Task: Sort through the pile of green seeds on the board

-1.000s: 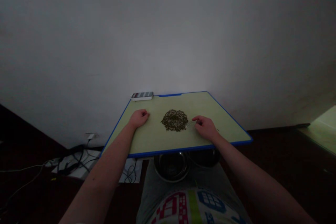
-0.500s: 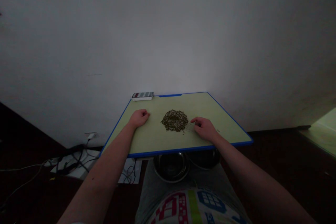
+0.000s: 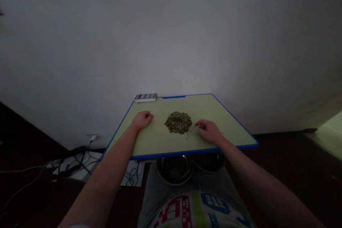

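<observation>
Right hand (image 3: 210,131) pinches a thin pale tool (image 3: 195,127) just beside the pile of dark bits (image 3: 178,123); left hand (image 3: 142,119) is curled, can't tell if it's holding anything; pile's mid counter (image 3: 160,145), open room behind and in front, out to the blue rim (image 3: 173,155)

We are looking out from one camera worn on the person's head, from above and behind the left hand (image 3: 143,119) and the right hand (image 3: 210,131), and we are facing forward and down. We are viewing both hands from about arm's reach, with the forearms (image 3: 110,167) pointing away from us. Beyond the hands we are facing a wall (image 3: 171,35); nearer than them we are seeing the bowls (image 3: 164,175) and, lowest, the shirt (image 3: 196,210).
</observation>
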Demonstrator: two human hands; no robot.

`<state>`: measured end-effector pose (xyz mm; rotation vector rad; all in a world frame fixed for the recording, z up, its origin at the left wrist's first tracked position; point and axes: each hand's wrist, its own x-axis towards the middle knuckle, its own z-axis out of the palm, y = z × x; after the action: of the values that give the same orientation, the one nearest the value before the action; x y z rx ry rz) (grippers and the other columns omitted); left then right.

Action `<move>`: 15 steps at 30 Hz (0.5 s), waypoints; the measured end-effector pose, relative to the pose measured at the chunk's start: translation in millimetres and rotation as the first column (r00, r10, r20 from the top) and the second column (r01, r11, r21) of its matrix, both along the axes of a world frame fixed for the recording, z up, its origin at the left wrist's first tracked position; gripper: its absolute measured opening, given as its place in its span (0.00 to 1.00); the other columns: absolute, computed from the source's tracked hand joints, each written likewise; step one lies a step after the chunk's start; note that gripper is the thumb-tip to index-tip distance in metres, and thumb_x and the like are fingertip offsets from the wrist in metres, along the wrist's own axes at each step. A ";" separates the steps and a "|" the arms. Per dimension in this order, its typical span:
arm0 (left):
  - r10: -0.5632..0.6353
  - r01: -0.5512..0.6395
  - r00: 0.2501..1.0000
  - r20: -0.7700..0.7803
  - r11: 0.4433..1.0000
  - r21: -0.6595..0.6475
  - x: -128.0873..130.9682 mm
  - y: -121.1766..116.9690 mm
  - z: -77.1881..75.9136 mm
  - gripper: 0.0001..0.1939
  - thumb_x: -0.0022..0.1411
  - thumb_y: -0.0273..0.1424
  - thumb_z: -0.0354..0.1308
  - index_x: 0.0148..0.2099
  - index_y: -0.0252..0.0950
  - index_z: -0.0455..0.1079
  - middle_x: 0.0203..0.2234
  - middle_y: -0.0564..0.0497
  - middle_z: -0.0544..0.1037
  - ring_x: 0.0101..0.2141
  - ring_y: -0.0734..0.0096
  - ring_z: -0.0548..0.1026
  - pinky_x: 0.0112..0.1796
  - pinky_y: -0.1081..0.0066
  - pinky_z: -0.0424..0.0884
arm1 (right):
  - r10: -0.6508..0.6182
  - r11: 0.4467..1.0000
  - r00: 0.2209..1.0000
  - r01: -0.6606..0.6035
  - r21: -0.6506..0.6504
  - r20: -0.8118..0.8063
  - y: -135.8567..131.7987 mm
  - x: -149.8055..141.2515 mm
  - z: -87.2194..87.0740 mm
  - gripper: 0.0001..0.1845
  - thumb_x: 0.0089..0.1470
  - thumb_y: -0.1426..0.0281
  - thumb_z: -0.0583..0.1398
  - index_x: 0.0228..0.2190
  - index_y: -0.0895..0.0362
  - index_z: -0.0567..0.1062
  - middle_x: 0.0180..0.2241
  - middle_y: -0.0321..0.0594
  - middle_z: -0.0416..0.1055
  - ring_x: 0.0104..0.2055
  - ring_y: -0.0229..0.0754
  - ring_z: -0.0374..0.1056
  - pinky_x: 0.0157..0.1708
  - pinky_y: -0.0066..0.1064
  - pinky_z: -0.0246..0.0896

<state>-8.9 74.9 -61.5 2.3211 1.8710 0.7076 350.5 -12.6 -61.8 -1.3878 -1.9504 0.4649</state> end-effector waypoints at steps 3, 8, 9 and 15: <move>-0.009 0.009 1.000 0.003 1.000 -0.001 -0.2 -0.3 0.2 0.16 0.55 0.41 0.48 0.25 0.36 0.66 0.19 0.52 0.70 0.23 0.71 0.65 0.25 0.71 0.56 | 0.035 0.999 0.999 -0.035 0.000 0.020 -1.0 -0.9 0.0 0.17 0.40 0.75 0.53 0.34 0.58 0.76 0.19 0.31 0.66 0.21 0.35 0.59 0.25 0.26 0.52; -0.001 0.002 1.000 0.017 1.000 -0.005 0.1 -0.8 0.6 0.15 0.55 0.41 0.48 0.25 0.36 0.66 0.19 0.52 0.69 0.22 0.71 0.65 0.25 0.71 0.56 | 0.031 0.999 0.998 -0.032 0.019 0.051 -1.4 -3.0 0.8 0.18 0.41 0.75 0.54 0.35 0.58 0.76 0.19 0.32 0.67 0.22 0.35 0.60 0.26 0.26 0.53; 0.003 -0.003 1.000 0.020 1.000 -0.008 0.2 -0.8 0.8 0.15 0.55 0.41 0.48 0.25 0.36 0.66 0.19 0.52 0.69 0.22 0.71 0.65 0.25 0.71 0.56 | 0.031 0.999 0.998 -0.032 0.020 0.053 -1.2 -3.2 0.9 0.18 0.41 0.75 0.53 0.36 0.58 0.76 0.20 0.32 0.67 0.22 0.35 0.60 0.27 0.26 0.53; -0.004 0.004 1.000 0.007 1.000 0.000 0.3 -0.5 0.9 0.15 0.55 0.41 0.48 0.24 0.36 0.66 0.19 0.51 0.70 0.23 0.71 0.65 0.25 0.70 0.56 | 0.038 0.999 0.998 -0.038 0.001 0.058 0.6 -4.3 0.9 0.18 0.42 0.75 0.54 0.37 0.58 0.75 0.21 0.33 0.67 0.22 0.35 0.60 0.27 0.26 0.52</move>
<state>-8.6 74.3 -60.6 2.3184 1.8631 0.7145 346.2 -12.0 -60.9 -1.3792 -2.0266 0.4450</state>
